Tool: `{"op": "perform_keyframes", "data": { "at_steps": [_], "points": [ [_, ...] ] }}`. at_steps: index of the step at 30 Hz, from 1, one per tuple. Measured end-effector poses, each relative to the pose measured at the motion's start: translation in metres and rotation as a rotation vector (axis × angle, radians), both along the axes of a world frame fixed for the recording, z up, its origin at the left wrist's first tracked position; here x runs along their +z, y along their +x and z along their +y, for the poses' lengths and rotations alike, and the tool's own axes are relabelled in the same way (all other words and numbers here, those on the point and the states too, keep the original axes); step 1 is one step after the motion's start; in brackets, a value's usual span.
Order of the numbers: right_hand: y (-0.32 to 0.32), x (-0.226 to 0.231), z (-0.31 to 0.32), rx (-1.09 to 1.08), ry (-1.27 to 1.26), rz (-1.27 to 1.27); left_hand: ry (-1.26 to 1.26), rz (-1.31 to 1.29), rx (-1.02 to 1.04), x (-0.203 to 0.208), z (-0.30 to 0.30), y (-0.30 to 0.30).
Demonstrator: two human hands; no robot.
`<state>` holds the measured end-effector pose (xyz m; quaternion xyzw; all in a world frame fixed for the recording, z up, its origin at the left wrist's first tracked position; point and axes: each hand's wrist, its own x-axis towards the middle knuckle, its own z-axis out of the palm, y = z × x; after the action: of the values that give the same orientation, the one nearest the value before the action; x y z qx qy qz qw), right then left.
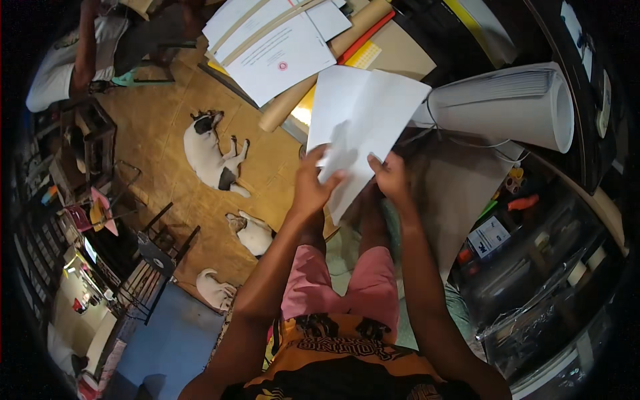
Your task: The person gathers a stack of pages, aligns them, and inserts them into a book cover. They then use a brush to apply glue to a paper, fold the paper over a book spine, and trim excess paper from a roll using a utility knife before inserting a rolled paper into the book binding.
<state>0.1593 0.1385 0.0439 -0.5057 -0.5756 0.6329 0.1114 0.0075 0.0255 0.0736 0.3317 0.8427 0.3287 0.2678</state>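
White paper sheets (367, 107), slightly bent and fanned at the top, are held out over my lap. My right hand (392, 177) pinches their right edge, thumb on top and the other fingers underneath. At the left edge is my left hand (313, 181), its thumb and fingers apart, casting a shadow on the paper. Whether its fingertips touch the sheet is hard to tell. Just beyond lie printed white documents (280, 60) crossed by tan strips, and a brown cardboard tube (287, 103) beside them.
A large white paper roll (500, 110) lies at right, with a cable (467, 143) near it. Plastic-covered shelving (533, 267) stands at lower right. Three dogs lie on the floor at left, the nearest to the documents a black-and-white dog (207, 150). Another person (83, 57) is at upper left.
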Motion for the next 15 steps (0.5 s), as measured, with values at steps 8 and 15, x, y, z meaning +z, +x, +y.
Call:
{"op": "perform_keyframes", "data": {
  "at_steps": [8,15],
  "points": [
    [-0.014,0.015,0.013,0.02,-0.359,0.425,0.024,-0.519,-0.272,-0.005,0.041,-0.014],
    [-0.012,0.007,0.011,-0.067,-0.429,0.442,-0.045,-0.848,-0.253,-0.011,0.044,-0.022]
  ]
}}
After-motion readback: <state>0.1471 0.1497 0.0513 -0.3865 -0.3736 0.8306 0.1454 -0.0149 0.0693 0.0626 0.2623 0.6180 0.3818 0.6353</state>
